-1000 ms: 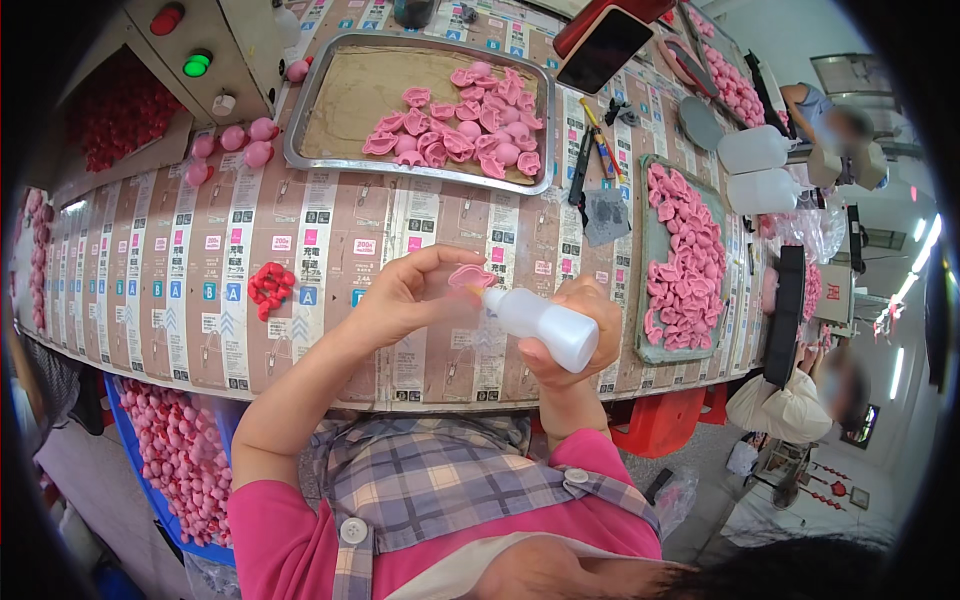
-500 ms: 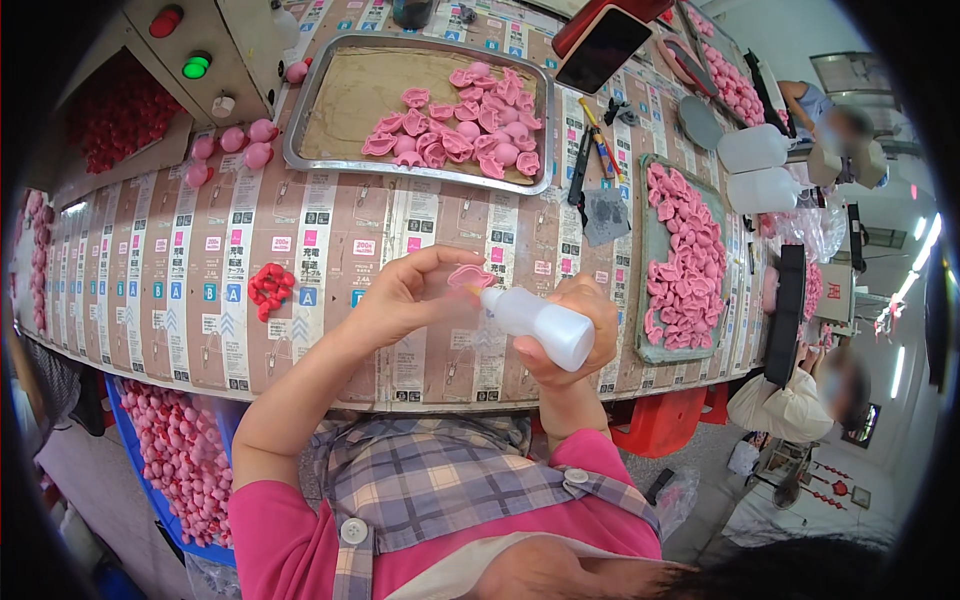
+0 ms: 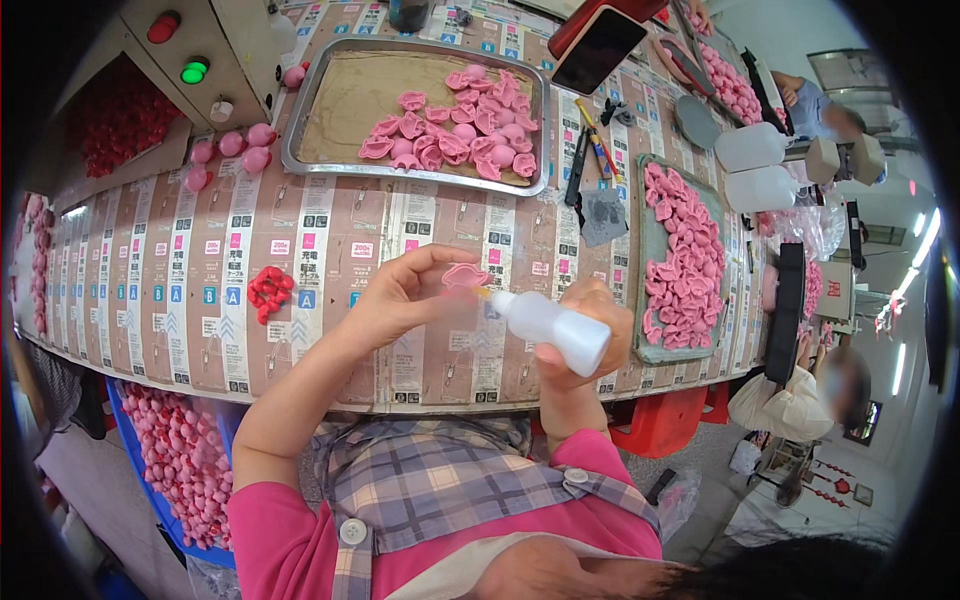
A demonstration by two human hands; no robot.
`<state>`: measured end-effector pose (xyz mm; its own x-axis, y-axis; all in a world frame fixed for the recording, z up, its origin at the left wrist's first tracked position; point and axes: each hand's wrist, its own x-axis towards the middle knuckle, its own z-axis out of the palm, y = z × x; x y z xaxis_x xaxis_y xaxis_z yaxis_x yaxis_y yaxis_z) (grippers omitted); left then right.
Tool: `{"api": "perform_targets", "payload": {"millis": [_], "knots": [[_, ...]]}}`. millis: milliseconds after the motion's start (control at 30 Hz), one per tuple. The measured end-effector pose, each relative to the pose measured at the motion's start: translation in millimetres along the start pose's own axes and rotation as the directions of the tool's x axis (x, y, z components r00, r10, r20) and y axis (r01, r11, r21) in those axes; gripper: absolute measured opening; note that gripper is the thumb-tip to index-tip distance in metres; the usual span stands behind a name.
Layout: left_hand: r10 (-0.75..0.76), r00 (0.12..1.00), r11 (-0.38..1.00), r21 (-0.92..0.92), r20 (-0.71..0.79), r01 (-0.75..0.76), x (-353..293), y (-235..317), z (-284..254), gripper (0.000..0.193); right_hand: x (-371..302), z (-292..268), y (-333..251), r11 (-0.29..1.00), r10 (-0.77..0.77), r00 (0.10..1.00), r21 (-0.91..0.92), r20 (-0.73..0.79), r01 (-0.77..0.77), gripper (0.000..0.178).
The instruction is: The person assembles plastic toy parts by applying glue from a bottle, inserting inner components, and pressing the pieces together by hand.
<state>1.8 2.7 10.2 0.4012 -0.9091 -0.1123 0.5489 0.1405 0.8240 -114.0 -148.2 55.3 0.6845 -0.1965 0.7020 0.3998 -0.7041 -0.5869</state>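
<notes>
Between the fingertips of my left hand [image 3: 405, 292] is a small pink ruffled piece [image 3: 464, 277], hollow and cup-like. My right hand [image 3: 600, 325] is wrapped round a white squeeze bottle [image 3: 555, 325], tilted with its thin nozzle toward the pink piece. The nozzle tip is close to the piece's edge; whether it touches I cannot tell. Part of the left fingers is blurred. Left of my left hand, a little pile of small red pieces [image 3: 269, 294] lies on the table [image 3: 340, 330].
A metal tray [image 3: 420, 178] of pink pieces and balls stands at the back. On the right is a green tray [image 3: 676, 350] heaped with pink pieces. Knives [image 3: 578, 165], a phone [image 3: 600, 50] and white containers [image 3: 760, 188] lie beyond. A blue crate [image 3: 150, 480] of pink balls stands lower left.
My right hand has drawn the bottle slightly right and down, so its nozzle has backed off a little from the pink piece. My left hand stays almost in place.
</notes>
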Motion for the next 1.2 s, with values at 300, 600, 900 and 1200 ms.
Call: {"api": "perform_targets", "payload": {"millis": [300,600,900,1200], "knots": [[-0.051,0.999,0.999,-0.001,-0.002,0.051,-0.8,2.1,0.6,0.039,-2.5,2.2,4.8,0.996,0.08,0.965,-0.007,-0.251,-0.085,0.043],[-0.047,0.998,0.999,-0.015,-0.041,0.047,0.5,-0.4,0.9,0.047,-3.4,6.1,6.2,0.998,0.044,0.979,-0.03,-0.199,-0.051,0.043],[-0.027,0.998,1.0,-0.012,-0.051,0.026,0.4,-0.6,0.6,0.046,0.6,5.7,6.5,0.998,-0.002,0.982,-0.061,-0.19,-0.01,0.039],[0.015,0.998,1.0,-0.026,-0.055,-0.017,-0.1,-2.1,-4.0,0.04,2.5,0.2,4.3,0.998,0.049,0.949,-0.011,-0.311,-0.055,0.037]]}}
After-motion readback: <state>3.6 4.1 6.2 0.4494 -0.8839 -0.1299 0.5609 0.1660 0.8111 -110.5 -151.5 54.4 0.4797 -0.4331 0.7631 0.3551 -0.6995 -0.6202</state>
